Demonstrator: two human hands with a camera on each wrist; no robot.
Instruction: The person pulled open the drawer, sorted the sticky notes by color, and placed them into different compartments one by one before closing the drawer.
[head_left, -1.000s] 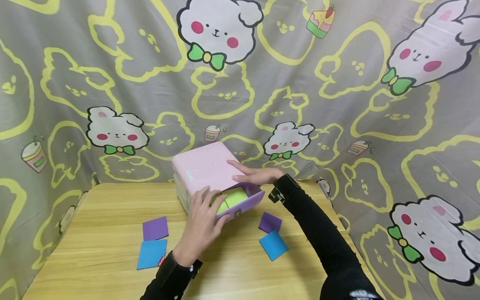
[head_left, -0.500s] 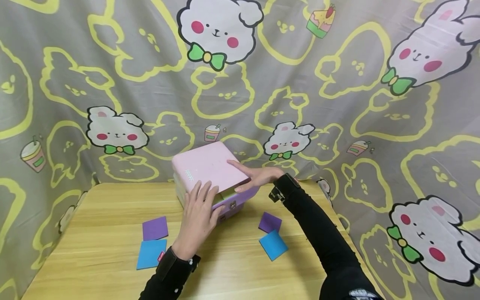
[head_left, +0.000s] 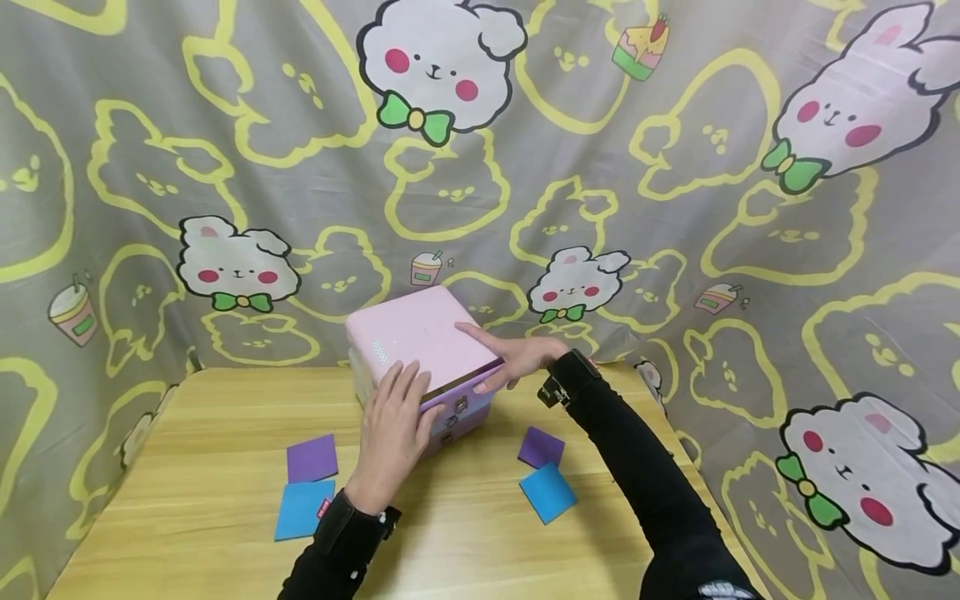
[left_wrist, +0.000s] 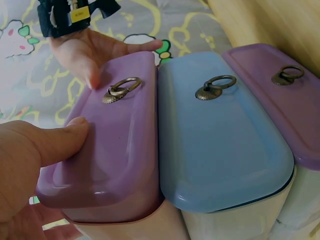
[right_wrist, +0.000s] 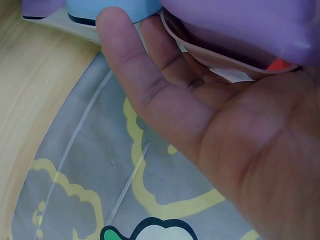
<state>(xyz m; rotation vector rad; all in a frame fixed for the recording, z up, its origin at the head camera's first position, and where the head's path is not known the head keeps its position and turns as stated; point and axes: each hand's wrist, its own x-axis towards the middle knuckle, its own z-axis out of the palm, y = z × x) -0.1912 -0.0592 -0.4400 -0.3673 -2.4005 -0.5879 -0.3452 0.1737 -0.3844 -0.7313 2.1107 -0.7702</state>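
Left hand (head_left: pixel 390 427) and right hand (head_left: pixel 519 357), both hands loosely spread, touching purple top drawer (left_wrist: pixel 117 145) of pink box (head_left: pixel 420 333)

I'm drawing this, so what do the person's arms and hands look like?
The left hand and right hand are gloveless. The left sleeve and right sleeve are black. The left wristband is black with a red tag; the right wristband, also black, carries a yellow label.

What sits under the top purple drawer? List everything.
A blue drawer, then a bottom purple drawer, each with a ring pull, and below them the wooden tabletop. Both fronts hide any contents; the chest covers the tabletop beneath.
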